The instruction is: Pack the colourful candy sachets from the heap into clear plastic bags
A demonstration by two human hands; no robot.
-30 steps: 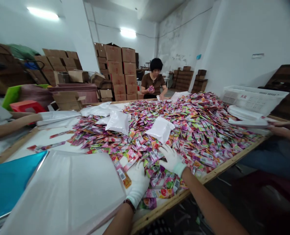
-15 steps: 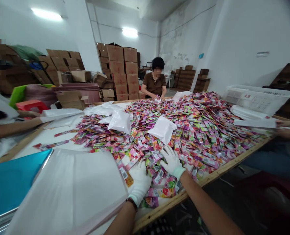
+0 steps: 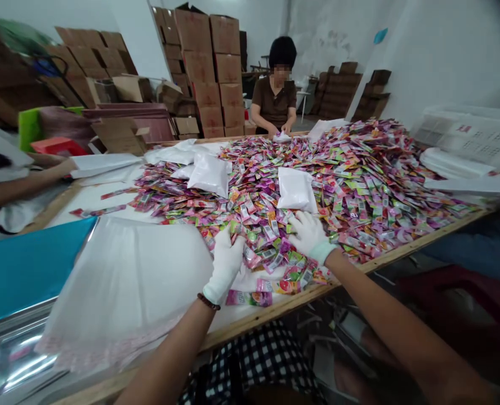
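The left hand (image 3: 225, 264), in a white glove with a dark bracelet (image 3: 208, 302) at the wrist, is positioned at the near edge of a heap of small printed sachets (image 3: 355, 197). Its thumb and forefinger stand apart, with the fingertips among the sachets; whether it has hold of one cannot be told. The right hand (image 3: 309, 233), also gloved, lies palm down on the heap, fingers loosely spread. Its palm side is hidden.

The heap covers the middle and right of a work table with a wooden rim (image 3: 402, 249). A white filled bag (image 3: 297, 190) lies on the sachets directly beyond the right hand; contact between the two cannot be confirmed. A second filled bag (image 3: 209, 174) lies farther left. Below the left hand, a purple sachet (image 3: 250, 298) rests flat near the rim.

A stack of white sheets (image 3: 148, 259) lies to the left of the left hand, beside a blue sheet (image 3: 26, 270). A white basket (image 3: 465, 135) stands at the far right. A co-worker (image 3: 275, 104) sits opposite, both hands at a small white item (image 3: 281, 136), in front of stacked cartons (image 3: 203, 84).
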